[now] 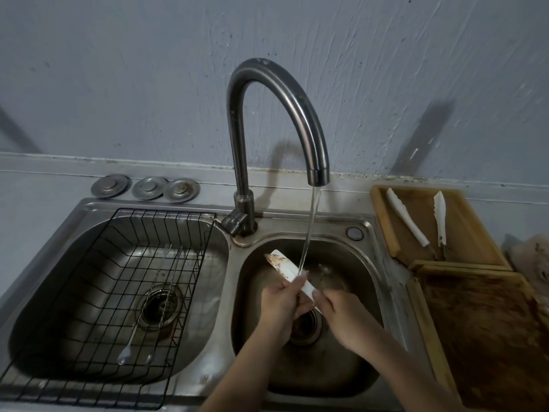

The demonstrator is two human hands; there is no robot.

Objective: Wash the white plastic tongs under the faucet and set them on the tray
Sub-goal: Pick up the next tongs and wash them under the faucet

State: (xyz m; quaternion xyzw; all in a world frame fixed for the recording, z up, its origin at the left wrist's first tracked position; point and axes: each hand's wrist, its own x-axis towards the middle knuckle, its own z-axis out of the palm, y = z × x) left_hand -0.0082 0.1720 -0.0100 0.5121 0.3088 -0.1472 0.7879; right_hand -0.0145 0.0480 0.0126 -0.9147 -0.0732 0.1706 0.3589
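Tongs [287,267] of white plastic lay slanted over the right sink basin [350,364] under the faucet [267,114], brown residue on the upper blade, the water stream [309,230] striking near the fingers. The left hand [282,304] curled its fingers round the middle and the right hand [341,310] pinched the lower end. Wet plastic could probably slip into the drain, or the stain survive to reach the wooden tray [383,215], where another pair of tongs [407,217] rested.
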